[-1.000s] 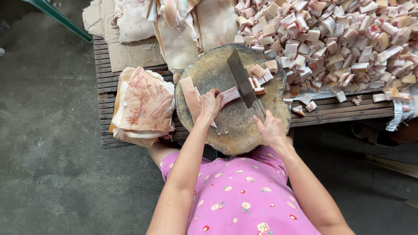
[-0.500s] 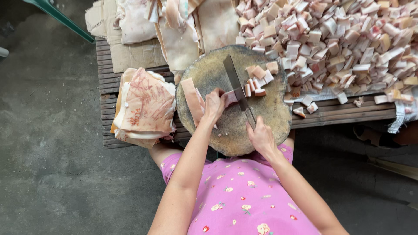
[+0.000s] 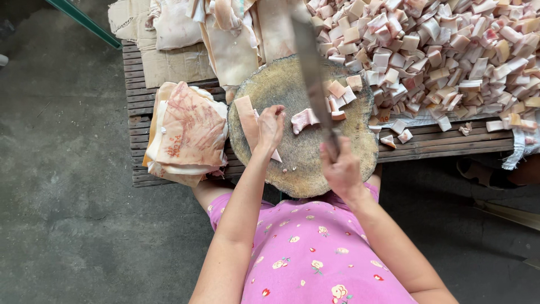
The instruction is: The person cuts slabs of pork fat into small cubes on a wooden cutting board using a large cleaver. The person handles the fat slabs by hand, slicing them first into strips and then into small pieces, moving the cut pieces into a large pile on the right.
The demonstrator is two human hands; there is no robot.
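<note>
On the left of the counter point(image 3: 169, 62) sits a stack of pork skin sheets point(image 3: 188, 132). Next, the left hand point(image 3: 270, 126) presses a long pork strip point(image 3: 250, 124) flat on the round chopping block point(image 3: 304, 163). The right hand point(image 3: 340, 169) has its grip closed tight around the raised cleaver point(image 3: 312, 79). The blade could hit those fingers, because they sit so near. Cut cubes point(image 3: 450, 50) pile up on the right.
</note>
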